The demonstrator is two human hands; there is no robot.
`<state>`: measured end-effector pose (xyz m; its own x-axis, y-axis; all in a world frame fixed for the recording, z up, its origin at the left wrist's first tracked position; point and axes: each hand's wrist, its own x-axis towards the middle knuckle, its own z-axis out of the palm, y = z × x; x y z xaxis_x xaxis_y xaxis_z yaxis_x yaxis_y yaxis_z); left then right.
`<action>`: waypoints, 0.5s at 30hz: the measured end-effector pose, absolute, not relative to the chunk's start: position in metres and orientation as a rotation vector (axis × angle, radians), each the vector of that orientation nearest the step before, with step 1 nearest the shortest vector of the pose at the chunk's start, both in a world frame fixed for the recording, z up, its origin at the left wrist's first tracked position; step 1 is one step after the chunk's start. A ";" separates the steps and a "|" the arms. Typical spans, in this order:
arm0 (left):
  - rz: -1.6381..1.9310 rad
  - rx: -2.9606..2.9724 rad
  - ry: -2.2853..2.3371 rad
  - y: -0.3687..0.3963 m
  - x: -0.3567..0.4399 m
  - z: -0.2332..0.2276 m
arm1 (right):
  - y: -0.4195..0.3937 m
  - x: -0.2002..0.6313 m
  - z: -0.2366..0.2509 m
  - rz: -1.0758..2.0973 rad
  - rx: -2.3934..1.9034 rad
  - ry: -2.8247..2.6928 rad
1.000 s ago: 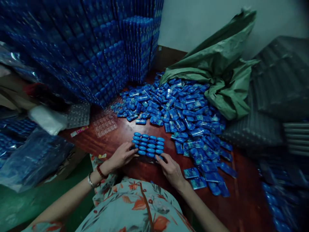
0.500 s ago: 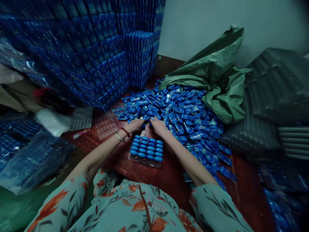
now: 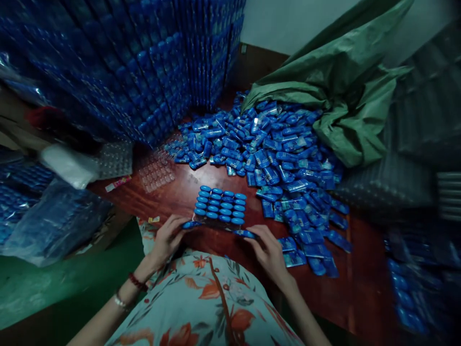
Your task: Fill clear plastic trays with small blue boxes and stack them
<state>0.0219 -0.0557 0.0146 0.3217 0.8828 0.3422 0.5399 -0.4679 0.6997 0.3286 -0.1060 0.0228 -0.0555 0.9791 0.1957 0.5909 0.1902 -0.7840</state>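
Observation:
My left hand (image 3: pixel 168 240) pinches a small flat blue container (image 3: pixel 190 224) by its end, at the near left corner of a clear tray (image 3: pixel 216 223). Opposite it, my right hand (image 3: pixel 268 252) grips another blue container (image 3: pixel 245 233) at the near right corner. Several rows of blue containers (image 3: pixel 220 204) stand upright in the tray, their rounded blue ends facing up. The tray rests on the reddish-brown table near my body. Printing on the held pieces is too small to read.
Behind the tray spreads a heap of loose blue containers (image 3: pixel 266 158), partly under a green sack (image 3: pixel 345 91). Tall stacks of filled trays (image 3: pixel 144 72) rise at the back left. Empty clear trays (image 3: pixel 156 170) lie left; grey stacked trays (image 3: pixel 403 134) stand right.
Both hands have drawn back from the heap toward my body and now hold a blue container each at the tray's near side. The camera view has shifted.

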 end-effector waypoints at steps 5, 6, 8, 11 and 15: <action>1.050 2.283 1.144 -0.043 0.043 -0.005 | -0.103 0.305 -0.007 0.532 -1.355 -1.829; 1.015 2.314 1.125 -0.040 0.041 -0.008 | -0.100 0.307 -0.008 0.542 -1.367 -1.824; 0.928 2.352 1.106 -0.035 0.036 -0.012 | -0.096 0.312 -0.005 0.561 -1.409 -1.793; 0.840 2.377 1.099 -0.030 0.029 -0.010 | -0.093 0.317 0.000 0.525 -1.442 -1.840; 0.746 2.513 1.032 -0.023 0.028 -0.002 | -0.096 0.315 0.004 0.345 -1.449 -2.165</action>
<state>0.0275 -0.0225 -0.0016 0.6020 0.7208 0.3435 0.5518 -0.6865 0.4735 0.3151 -0.0957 0.0042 -0.3018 0.9146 0.2692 0.7855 0.3986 -0.4734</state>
